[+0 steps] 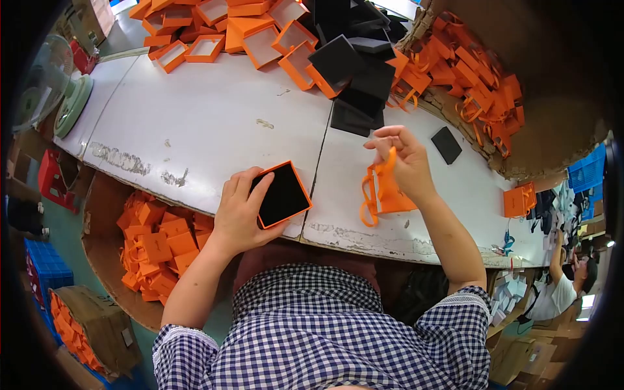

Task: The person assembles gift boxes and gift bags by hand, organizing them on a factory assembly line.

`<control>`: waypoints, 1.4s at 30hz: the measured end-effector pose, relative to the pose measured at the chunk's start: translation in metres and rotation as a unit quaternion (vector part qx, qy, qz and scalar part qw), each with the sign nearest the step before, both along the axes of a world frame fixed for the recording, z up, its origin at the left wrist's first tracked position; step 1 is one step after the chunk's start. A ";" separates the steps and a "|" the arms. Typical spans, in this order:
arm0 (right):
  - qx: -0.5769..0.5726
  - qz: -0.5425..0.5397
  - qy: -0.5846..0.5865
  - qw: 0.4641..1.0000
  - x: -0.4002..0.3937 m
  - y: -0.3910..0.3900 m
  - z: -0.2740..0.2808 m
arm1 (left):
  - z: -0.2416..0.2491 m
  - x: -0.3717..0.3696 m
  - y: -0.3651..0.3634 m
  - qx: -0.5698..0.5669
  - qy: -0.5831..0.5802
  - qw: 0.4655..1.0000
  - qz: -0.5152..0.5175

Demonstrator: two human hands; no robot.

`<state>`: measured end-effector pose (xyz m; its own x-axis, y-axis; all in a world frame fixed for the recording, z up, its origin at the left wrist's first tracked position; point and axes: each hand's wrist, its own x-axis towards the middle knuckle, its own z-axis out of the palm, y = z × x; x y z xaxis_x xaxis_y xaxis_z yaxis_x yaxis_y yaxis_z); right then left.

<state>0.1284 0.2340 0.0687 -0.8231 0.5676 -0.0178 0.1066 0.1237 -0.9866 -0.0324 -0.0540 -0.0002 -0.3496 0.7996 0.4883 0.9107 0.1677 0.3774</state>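
Left hand (239,214) clamped on orange box (283,194) with black insert, at worktop (195,123) edge. Right hand (404,159) pinches handle of orange paper bag (385,193), lifted just beside box.

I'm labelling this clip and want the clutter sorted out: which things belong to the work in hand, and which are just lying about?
In hand:
left hand holding the orange box with black insert
right hand holding the orange paper bag by its handle

Lying about:
empty orange trays
black pads
single black pad
heap of bags
fan
table
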 end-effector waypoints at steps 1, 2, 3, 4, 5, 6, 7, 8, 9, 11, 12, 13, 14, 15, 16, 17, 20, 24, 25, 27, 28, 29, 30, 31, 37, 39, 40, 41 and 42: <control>0.000 -0.002 -0.001 1.000 0.008 0.006 0.002 | 0.000 0.000 0.000 -0.004 0.002 1.000 0.000; 0.101 0.059 -0.012 0.993 0.017 0.013 0.003 | 0.000 -0.001 0.000 -0.004 0.002 1.000 -0.003; 0.200 0.120 -0.025 0.972 0.027 0.021 0.005 | 0.001 0.000 0.000 -0.010 -0.005 1.000 -0.003; 0.199 0.118 -0.026 0.972 0.040 0.030 0.009 | 0.002 0.000 0.000 -0.016 -0.012 1.000 -0.003; 0.292 0.187 -0.046 0.937 0.053 0.041 0.013 | 0.002 0.001 0.000 -0.016 -0.013 1.000 -0.004; 0.380 0.253 -0.066 0.888 0.064 0.048 0.016 | 0.002 0.001 0.000 -0.017 -0.012 1.000 -0.002; 0.380 0.252 -0.068 0.887 0.073 0.050 0.017 | 0.003 0.001 0.000 -0.016 -0.011 1.000 0.001; 0.450 0.251 -0.117 0.849 0.083 0.050 0.018 | 0.004 0.001 0.000 -0.013 -0.012 1.000 -0.001; 0.517 0.248 -0.165 0.803 0.090 0.049 0.018 | 0.005 0.000 0.000 -0.020 -0.008 1.000 -0.002; 0.351 0.208 -0.231 0.883 0.095 0.044 0.010 | 0.006 0.000 -0.001 -0.025 -0.005 1.000 -0.005; 0.340 0.207 -0.206 0.894 0.093 0.040 0.010 | 0.009 -0.001 0.001 0.053 -0.194 0.979 -0.045; 0.326 0.208 -0.179 0.905 0.089 0.035 0.010 | 0.014 -0.002 0.002 0.127 -0.374 0.915 -0.083; 0.326 0.210 -0.177 0.904 0.085 0.029 0.013 | 0.021 -0.003 -0.004 0.126 -0.379 0.910 -0.114; 0.317 0.226 -0.150 0.909 0.081 0.016 0.023 | 0.048 0.007 -0.003 0.131 -0.365 0.911 -0.144; 0.307 0.239 -0.122 0.913 0.079 0.006 0.031 | 0.068 0.012 0.001 0.107 -0.309 0.927 -0.182; 0.305 0.239 -0.119 0.914 0.077 0.001 0.036 | 0.083 0.016 0.005 0.085 -0.248 0.939 -0.221; 0.268 0.271 -0.059 0.923 0.075 -0.003 0.048 | 0.095 0.021 0.011 -0.002 -0.227 0.946 -0.230; 0.276 0.289 -0.058 0.915 0.083 -0.012 0.054 | 0.093 0.016 0.010 -0.044 -0.188 0.954 -0.231; 0.278 0.285 -0.065 0.915 0.084 -0.017 0.055 | 0.093 0.016 0.009 -0.045 -0.189 0.954 -0.229; 0.266 0.284 -0.061 0.919 0.084 -0.025 0.055 | 0.091 0.016 0.010 -0.036 -0.222 0.938 -0.264; 0.256 0.279 -0.059 0.924 0.084 -0.029 0.053 | 0.087 0.018 0.011 -0.037 -0.221 0.938 -0.264; 0.255 0.280 -0.058 0.924 0.082 -0.034 0.050 | 0.080 0.022 0.012 -0.014 -0.238 0.934 -0.266; 0.268 0.277 -0.031 0.922 0.078 -0.042 0.044 | 0.072 0.027 0.013 0.009 -0.257 0.928 -0.269; 0.280 0.273 -0.005 0.920 0.074 -0.052 0.040 | 0.064 0.037 0.018 0.011 -0.225 0.929 -0.295; 0.248 0.288 0.026 0.924 0.049 -0.087 -0.003 | 0.027 0.047 0.001 0.001 -0.267 0.937 -0.226; 0.268 0.272 -0.038 0.923 0.049 -0.078 0.011 | 0.048 0.031 -0.039 -0.054 -0.331 0.928 -0.166; 0.330 0.234 -0.096 0.909 0.057 -0.061 0.025 | 0.069 0.016 -0.068 -0.060 -0.298 0.944 -0.127; 0.410 0.133 -0.058 0.900 0.063 -0.021 0.009 | 0.092 0.002 -0.102 -0.116 -0.311 0.943 -0.034; 0.476 0.017 -0.071 0.876 0.069 0.022 0.002 | 0.113 -0.017 -0.131 -0.183 -0.297 0.937 -0.005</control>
